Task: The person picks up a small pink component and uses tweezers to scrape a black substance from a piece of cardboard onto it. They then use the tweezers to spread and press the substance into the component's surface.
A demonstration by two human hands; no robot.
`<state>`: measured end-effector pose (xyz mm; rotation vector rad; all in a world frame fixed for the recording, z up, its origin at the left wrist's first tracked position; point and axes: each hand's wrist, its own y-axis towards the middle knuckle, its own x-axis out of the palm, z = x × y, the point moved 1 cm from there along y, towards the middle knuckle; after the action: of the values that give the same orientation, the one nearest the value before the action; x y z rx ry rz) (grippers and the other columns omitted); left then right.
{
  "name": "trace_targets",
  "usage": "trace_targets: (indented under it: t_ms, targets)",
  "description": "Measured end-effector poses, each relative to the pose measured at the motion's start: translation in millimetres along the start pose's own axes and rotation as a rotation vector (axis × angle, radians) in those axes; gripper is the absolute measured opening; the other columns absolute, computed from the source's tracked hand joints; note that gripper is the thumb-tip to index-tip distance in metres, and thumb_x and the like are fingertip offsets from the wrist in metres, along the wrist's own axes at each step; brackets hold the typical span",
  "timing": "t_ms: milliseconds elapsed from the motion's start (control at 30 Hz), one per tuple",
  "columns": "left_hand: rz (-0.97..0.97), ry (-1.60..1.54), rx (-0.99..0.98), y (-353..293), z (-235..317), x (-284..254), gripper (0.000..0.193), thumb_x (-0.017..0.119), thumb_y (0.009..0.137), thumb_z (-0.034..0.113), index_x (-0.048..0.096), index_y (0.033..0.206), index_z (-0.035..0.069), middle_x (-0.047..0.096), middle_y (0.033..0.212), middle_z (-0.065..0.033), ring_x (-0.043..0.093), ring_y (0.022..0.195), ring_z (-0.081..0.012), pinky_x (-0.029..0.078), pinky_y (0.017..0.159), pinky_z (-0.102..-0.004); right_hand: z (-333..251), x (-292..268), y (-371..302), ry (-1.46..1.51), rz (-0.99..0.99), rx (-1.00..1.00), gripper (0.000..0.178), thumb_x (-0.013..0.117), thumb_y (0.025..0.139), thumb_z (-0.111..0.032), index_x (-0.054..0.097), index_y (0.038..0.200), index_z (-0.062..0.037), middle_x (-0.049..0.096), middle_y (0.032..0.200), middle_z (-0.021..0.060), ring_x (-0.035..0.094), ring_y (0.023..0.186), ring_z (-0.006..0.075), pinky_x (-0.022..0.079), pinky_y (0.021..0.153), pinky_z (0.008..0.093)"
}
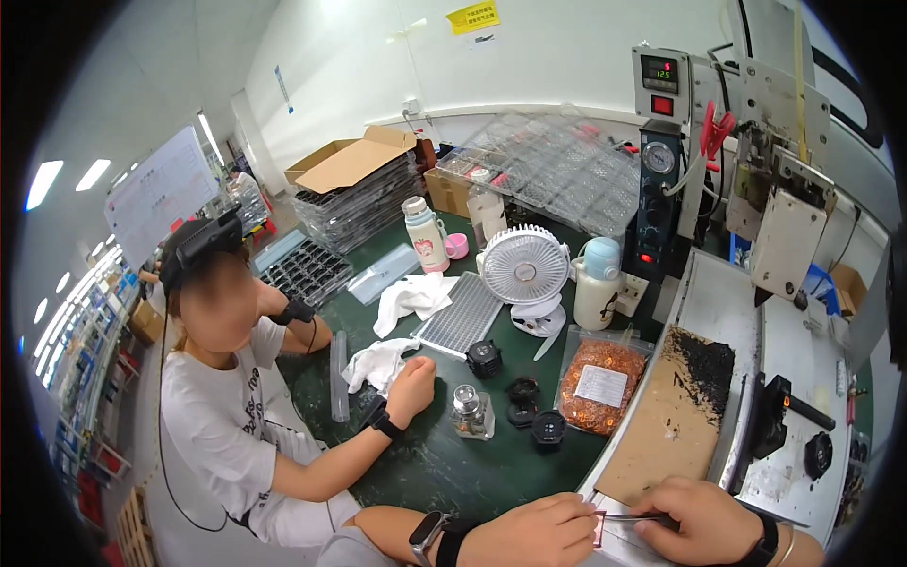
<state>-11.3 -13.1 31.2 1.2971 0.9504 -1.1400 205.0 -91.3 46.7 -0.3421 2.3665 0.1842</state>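
My left hand [534, 536] comes in at the lower edge, its fingers pinched on a small flat piece with a red edge [599, 530]. In my right hand [704, 522] is a pair of dark tweezers [635, 517], whose tips reach the small piece at the left fingertips. Both hands are just in front of a brown cardboard sheet [652, 444] with a heap of tiny black parts [704, 364] at its far end. Left of the sheet lies a clear bag of copper-coloured small parts [590, 378].
A press machine [789, 236] with a control box stands at the right. On the green table [416, 472] are black round parts [548, 428], a glass jar [467, 404], a white fan [525, 269], bottles [600, 283] and white cloths [378, 364]. A co-worker [236, 406] sits at the left.
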Motion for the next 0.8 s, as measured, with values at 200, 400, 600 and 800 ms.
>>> trace_targets:
  t_ms: [200, 400, 600, 800]
  targets:
    - [-0.065, 0.003, -0.054, -0.3, 2.3, -0.1, 0.016, 0.060, 0.076, 0.013, 0.059, 0.087, 0.001, 0.057, 0.092, -0.0115, 0.056, 0.089, -0.0264, 0.047, 0.082, -0.0353, 4.7, -2.1, 7.6, -0.035, -0.140, 0.123, 0.019, 0.067, 0.085, -0.017, 0.067, 0.100, -0.0049, 0.062, 0.083, 0.0109, 0.064, 0.073, 0.0248, 0.052, 0.065, 0.0324]
    - [-0.099, 0.015, -0.052, 1.7, 3.0, -2.3, 0.016, 0.059, 0.076, 0.013, 0.058, 0.087, 0.001, 0.057, 0.091, -0.0111, 0.057, 0.088, -0.0259, 0.047, 0.080, -0.0351, 7.0, -2.0, 5.6, -0.036, -0.102, 0.091, 0.020, 0.067, 0.085, -0.019, 0.068, 0.100, -0.0055, 0.062, 0.082, 0.0106, 0.064, 0.071, 0.0237, 0.052, 0.064, 0.0315]
    - [-0.076, 0.030, -0.016, 5.1, 3.2, -0.6, 0.017, 0.060, 0.073, 0.013, 0.058, 0.085, 0.001, 0.056, 0.089, -0.0110, 0.057, 0.088, -0.0260, 0.047, 0.080, -0.0355, 8.7, 1.2, -2.9, 0.040, -0.002, 0.004, 0.016, 0.062, 0.084, -0.008, 0.061, 0.098, -0.0017, 0.060, 0.087, 0.0197, 0.061, 0.081, 0.0355, 0.048, 0.072, 0.0389]
    - [0.261, -0.021, -0.033, -8.2, 1.6, 14.7, 0.015, 0.062, 0.072, 0.011, 0.057, 0.083, 0.001, 0.057, 0.089, -0.0111, 0.057, 0.087, -0.0261, 0.048, 0.081, -0.0357, 11.1, 0.4, 9.8, -0.022, -0.149, 0.015, 0.024, 0.063, 0.089, -0.022, 0.065, 0.106, -0.0058, 0.062, 0.089, 0.0120, 0.063, 0.082, 0.0270, 0.051, 0.071, 0.0338]
